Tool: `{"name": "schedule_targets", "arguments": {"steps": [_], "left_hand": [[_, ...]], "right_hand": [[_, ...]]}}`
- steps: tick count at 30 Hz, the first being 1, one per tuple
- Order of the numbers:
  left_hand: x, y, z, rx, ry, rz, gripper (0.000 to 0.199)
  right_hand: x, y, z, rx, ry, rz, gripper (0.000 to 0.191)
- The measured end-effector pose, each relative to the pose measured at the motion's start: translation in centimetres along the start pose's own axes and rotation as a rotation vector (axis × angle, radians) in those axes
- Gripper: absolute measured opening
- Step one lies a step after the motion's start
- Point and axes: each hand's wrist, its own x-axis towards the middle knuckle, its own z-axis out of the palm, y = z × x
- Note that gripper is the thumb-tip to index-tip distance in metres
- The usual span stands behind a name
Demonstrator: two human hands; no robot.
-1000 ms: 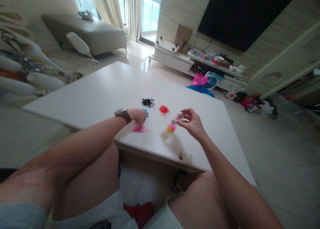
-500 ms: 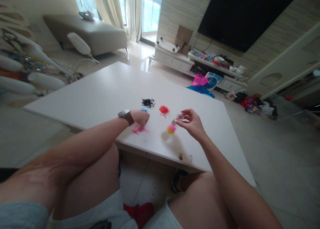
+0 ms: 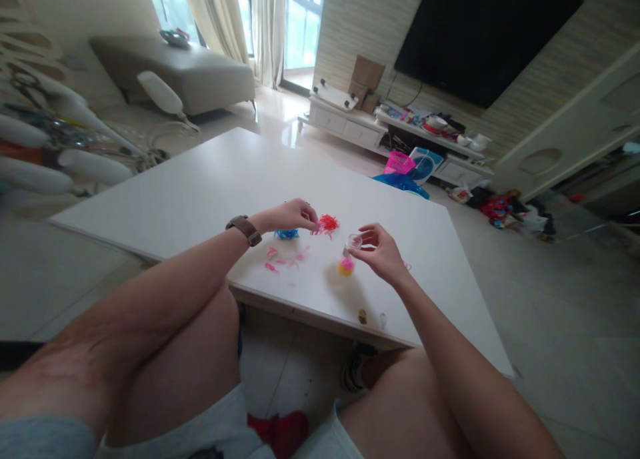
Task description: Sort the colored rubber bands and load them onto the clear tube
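My left hand (image 3: 296,216), with a watch strap on its wrist, pinches some pink bands (image 3: 315,228) above the white table. Just left of the red pile (image 3: 329,224) are its fingertips. The blue pile (image 3: 287,234) lies partly under that hand. Loose pink pieces (image 3: 273,259) are scattered nearer the table's front edge. My right hand (image 3: 379,249) holds a small clear jar (image 3: 353,244) by its rim, tilted over the table. Pink and yellow bands (image 3: 346,266) show at the jar's lower end.
Near the front edge of the white table (image 3: 200,185) lie a small dark and gold item (image 3: 363,316) and a small clear piece (image 3: 383,320). Some pink bands (image 3: 407,266) are beside my right wrist. My knees are against the front edge.
My left hand has lifted from the pink pile and moved right and away, pinching pink bands. The pink pile is smaller and more spread. My right hand and the jar have shifted slightly.
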Motion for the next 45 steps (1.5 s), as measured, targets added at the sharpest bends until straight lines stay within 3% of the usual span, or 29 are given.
{"name": "schedule_targets", "arguments": {"steps": [5, 12, 17, 22, 30, 36, 45], "left_hand": [[-0.2, 1.7, 1.5, -0.241, 0.093, 0.025, 0.030], [-0.3, 3.4, 4.6, -0.395, 0.203, 0.037, 0.032], [0.2, 3.2, 6.8, -0.508, 0.203, 0.048, 0.029], [0.3, 2.9, 7.9, -0.475, 0.183, 0.079, 0.029], [0.7, 2.3, 7.9, -0.321, 0.178, 0.191, 0.020], [0.1, 3.3, 7.1, -0.075, 0.188, 0.252, 0.009], [-0.5, 4.2, 6.3, 0.111, 0.164, 0.369, 0.011]], "right_hand": [[-0.2, 0.1, 0.7, -0.033, -0.053, -0.007, 0.048], [-0.5, -0.5, 1.5, -0.053, -0.096, -0.033, 0.045], [-0.6, -0.7, 1.5, -0.052, -0.089, -0.043, 0.046], [-0.5, -0.5, 1.3, -0.057, -0.079, -0.052, 0.046], [-0.5, -0.5, 1.4, -0.074, -0.060, -0.053, 0.045], [-0.7, -0.9, 1.6, -0.112, -0.063, -0.055, 0.045], [-0.6, -0.7, 1.6, -0.100, -0.071, -0.063, 0.042]]}}
